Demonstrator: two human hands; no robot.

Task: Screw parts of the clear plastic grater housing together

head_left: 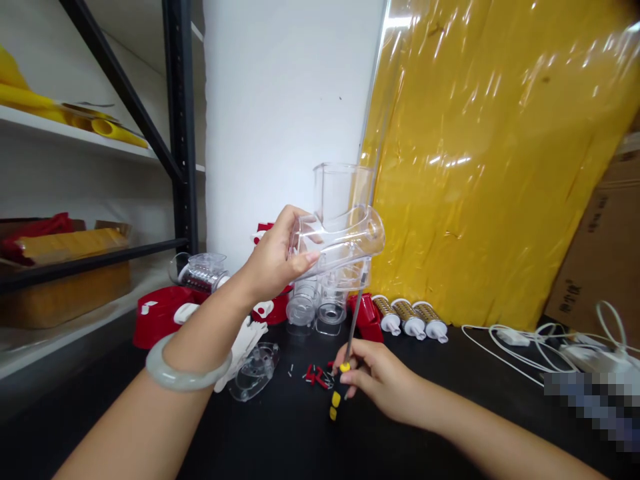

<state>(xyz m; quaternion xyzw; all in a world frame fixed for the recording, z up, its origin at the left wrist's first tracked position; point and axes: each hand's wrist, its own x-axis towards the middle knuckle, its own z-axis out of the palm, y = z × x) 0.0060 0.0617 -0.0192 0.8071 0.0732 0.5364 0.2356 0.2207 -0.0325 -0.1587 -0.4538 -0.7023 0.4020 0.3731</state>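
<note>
My left hand (283, 257), with a pale bangle on its wrist, grips a clear plastic grater housing (345, 237) and holds it tilted above the table. In my right hand (377, 377) is a screwdriver (355, 317) with a black and yellow handle; its shaft points up to the underside of the housing. Whether the tip touches a screw I cannot tell. Below the hands lie small red plastic parts (317, 377) and several loose screws (291, 371). A flat clear plastic piece (255, 372) rests to their left, beside a white glove (241, 353).
Several drum graters (413, 319) with white ends lie at the back right. More clear housings (303, 303) and red parts (163, 307) stand behind my left arm. White cables (525, 337) run along the right. A shelf rack (180, 133) is on the left, a carton (595, 253) far right.
</note>
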